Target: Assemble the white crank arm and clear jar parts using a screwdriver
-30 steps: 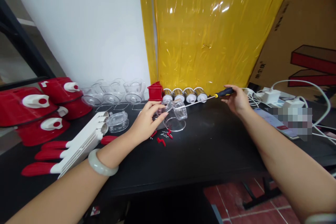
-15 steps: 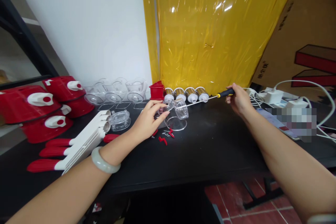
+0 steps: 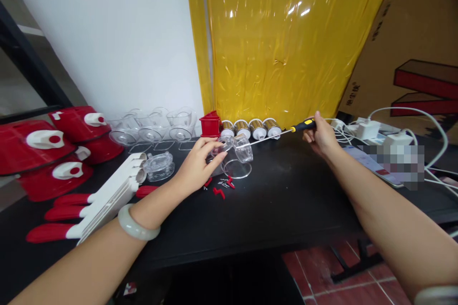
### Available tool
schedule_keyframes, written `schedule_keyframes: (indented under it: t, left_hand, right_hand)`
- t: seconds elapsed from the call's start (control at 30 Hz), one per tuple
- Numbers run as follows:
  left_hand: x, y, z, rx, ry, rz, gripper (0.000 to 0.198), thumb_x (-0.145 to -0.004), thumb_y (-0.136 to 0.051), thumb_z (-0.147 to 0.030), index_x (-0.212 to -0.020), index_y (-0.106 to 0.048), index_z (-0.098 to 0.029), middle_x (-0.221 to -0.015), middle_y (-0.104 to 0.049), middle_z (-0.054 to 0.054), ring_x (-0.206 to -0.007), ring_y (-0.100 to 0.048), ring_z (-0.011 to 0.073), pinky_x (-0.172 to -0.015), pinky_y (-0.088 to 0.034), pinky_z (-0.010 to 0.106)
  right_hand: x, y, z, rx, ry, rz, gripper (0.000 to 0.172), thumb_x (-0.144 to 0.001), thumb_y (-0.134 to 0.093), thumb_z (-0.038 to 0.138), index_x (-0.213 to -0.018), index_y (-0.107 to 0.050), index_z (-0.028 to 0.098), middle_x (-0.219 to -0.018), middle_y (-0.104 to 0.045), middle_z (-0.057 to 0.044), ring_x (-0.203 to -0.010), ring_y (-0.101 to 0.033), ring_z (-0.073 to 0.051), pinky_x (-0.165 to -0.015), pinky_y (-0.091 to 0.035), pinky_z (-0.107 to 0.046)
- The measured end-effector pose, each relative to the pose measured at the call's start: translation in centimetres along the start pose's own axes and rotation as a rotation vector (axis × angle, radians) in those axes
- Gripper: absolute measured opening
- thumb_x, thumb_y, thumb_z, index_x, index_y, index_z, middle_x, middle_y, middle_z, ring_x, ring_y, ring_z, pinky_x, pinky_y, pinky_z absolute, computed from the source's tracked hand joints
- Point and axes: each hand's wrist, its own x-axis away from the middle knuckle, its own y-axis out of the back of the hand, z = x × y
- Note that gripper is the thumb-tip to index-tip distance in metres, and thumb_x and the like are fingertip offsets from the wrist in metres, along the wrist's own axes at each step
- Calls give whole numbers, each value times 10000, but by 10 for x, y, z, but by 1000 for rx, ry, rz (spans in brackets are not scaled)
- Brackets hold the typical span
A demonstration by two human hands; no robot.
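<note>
My left hand [image 3: 200, 162] grips a clear plastic housing [image 3: 244, 148] that lies on its side over the black table, its wide round rim to the front. In my right hand [image 3: 320, 134] is a screwdriver [image 3: 303, 126] with a black and yellow handle. Its long shaft points left into the clear housing; the tip is hidden among the transparent walls. Just in front of the housing lie small red plastic clips [image 3: 219, 193] and several little screws [image 3: 223, 182]. Behind it stand a red hopper-like part [image 3: 210, 124] and several metal grater drums [image 3: 257, 129] with white ends.
Red bases with white knobs [image 3: 50, 139] are stacked at the left. White handles with red grips [image 3: 53, 232] lie beside a clear suction-base part [image 3: 159, 166]. More clear housings [image 3: 150, 126] line the wall. Chargers, white cables and a phone [image 3: 372, 167] occupy the right.
The view has shifted slightly, so everything sits a little further left. My right hand's fingers have changed position around the screwdriver handle, while the left keeps its hold on the clear housing.
</note>
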Motion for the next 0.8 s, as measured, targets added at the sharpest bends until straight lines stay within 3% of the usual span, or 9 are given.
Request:
schedule_keyframes:
  t: [0.1,0.17,0.23,0.33,0.5,0.63,0.8]
  left_hand:
    - [0,0,0,2,-6,-8,291,-960,-520,-428,-1144,-626,-229,-1216,-578,76,-1202,-562,225,-1093,-423,447]
    - [0,-1,1,0,-9,-9,291,-959,-522,-428,-1142,-627,-228,-1216,-577,76,-1206,-560,226,-1097,-420,448]
    - [0,0,1,-4,-8,-9,293,-960,-520,-429,-1145,-626,-228,-1214,-577,76,-1203,-562,226,-1095,-421,449]
    - [0,0,1,-6,-5,-9,293,-961,-521,-422,-1148,-624,-222,-1215,-572,78,-1202,-560,221,-1092,-422,439]
    - [0,0,1,0,-11,-11,290,-959,-529,-415,-1146,-623,-214,-1213,-568,78,-1198,-559,220,-1096,-417,435]
    - [0,0,1,-5,-3,-6,294,-962,-522,-420,-1149,-623,-218,-1212,-571,78,-1198,-561,225,-1089,-425,437]
    - [0,-1,3,-3,-8,-10,292,-962,-524,-419,-1147,-623,-216,-1214,-569,78,-1200,-560,219,-1096,-420,437]
  right_hand:
    - [1,0,4,-21,-90,-8,436,-884,-406,605,-795,-583,216,-487,-535,10,-369,-518,-137,-385,-418,-258]
    - [2,0,7,-38,-156,-13,353,-887,-399,476,-874,-622,202,-639,-660,-39,-504,-635,-167,-426,-451,-258]
    - [4,-1,9,-52,-170,-19,259,-852,-458,379,-930,-634,206,-716,-695,-37,-585,-676,-172,-447,-456,-243]
    - [4,-2,6,-38,-133,-22,218,-831,-559,395,-944,-627,222,-688,-669,-10,-551,-655,-153,-439,-447,-230]
    - [2,-1,0,48,25,-60,413,-843,-551,623,-754,-560,220,-432,-408,58,-311,-373,-86,-337,-340,-222]
    - [2,3,5,-45,-52,1,558,-907,-280,651,-804,-608,213,-529,-558,-18,-420,-530,-152,-400,-445,-280]
    - [3,3,7,-61,-64,1,351,-876,-444,472,-876,-667,201,-634,-641,-34,-544,-628,-170,-491,-501,-292]
